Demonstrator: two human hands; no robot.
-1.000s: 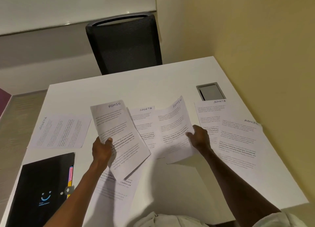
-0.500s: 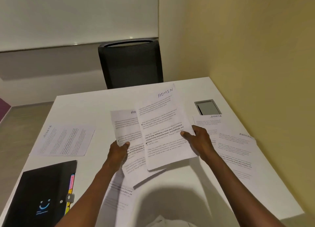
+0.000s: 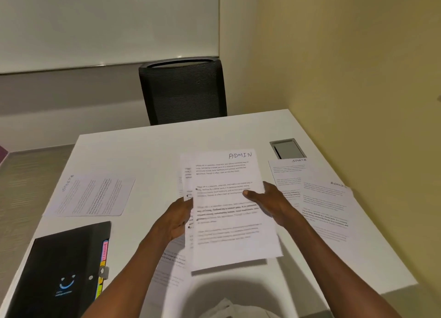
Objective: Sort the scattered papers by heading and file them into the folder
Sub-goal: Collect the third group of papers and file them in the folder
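Both hands hold a small stack of sheets (image 3: 229, 212) above the table (image 3: 148, 155): the left hand (image 3: 176, 219) grips its left edge, the right hand (image 3: 269, 203) pinches its right edge with the thumb on top, and the top sheet is headed "ADMIN" in handwriting. Just right of the right hand lie a "SPORTS" sheet (image 3: 286, 174) and, overlapping it, another "ADMIN" sheet (image 3: 331, 208). Left of the left hand lies a sideways sheet (image 3: 93, 196) whose heading seems to read "SPORTS", and nearer the person the closed black folder (image 3: 64, 265), with a blue smile mark and coloured tabs too small to read.
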